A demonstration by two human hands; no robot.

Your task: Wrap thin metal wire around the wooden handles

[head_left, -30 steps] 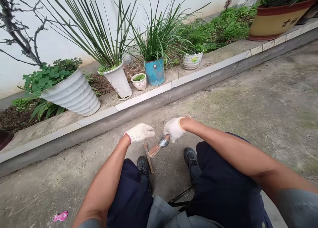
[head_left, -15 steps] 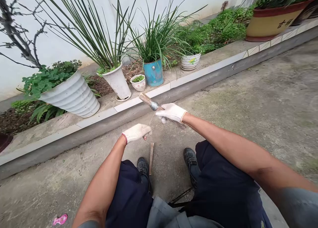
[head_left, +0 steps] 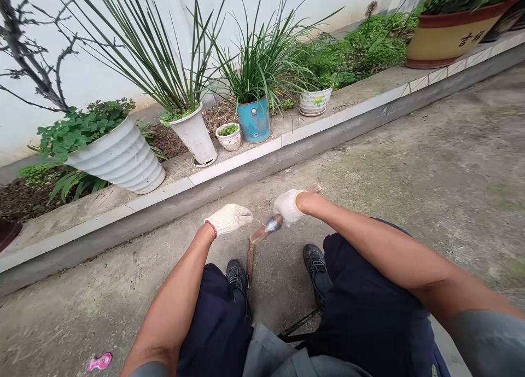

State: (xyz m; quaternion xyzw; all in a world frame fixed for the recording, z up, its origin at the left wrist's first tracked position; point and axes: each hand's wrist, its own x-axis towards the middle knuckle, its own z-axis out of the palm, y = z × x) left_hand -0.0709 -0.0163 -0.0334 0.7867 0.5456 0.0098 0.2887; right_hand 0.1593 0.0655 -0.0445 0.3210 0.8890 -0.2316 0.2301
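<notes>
My right hand (head_left: 288, 207), in a white knit glove, is closed around a wooden stick (head_left: 259, 235). Silvery wire (head_left: 273, 224) is wound in a tight band on the stick, just left of that hand. The stick slants, its lower end pointing down and left, its other end showing past my wrist. A thin strand runs from the winding to my left hand (head_left: 229, 219), also gloved, whose fingers pinch it. Below, a narrow wooden strip (head_left: 250, 267) lies on the concrete between my shoes; the stick's lower end overlaps its top in view.
A tiled kerb (head_left: 235, 161) crosses ahead, carrying a ribbed white pot (head_left: 118, 158), a tall white pot (head_left: 192, 133), a blue pot (head_left: 254, 122) and a yellow planter (head_left: 441, 40). A pink object (head_left: 99, 361) lies on the ground at lower left.
The right hand has turned the stick over and lowered it, so its wound part now points down-left instead of up-left. The left hand has shifted slightly right, still pinching the strand.
</notes>
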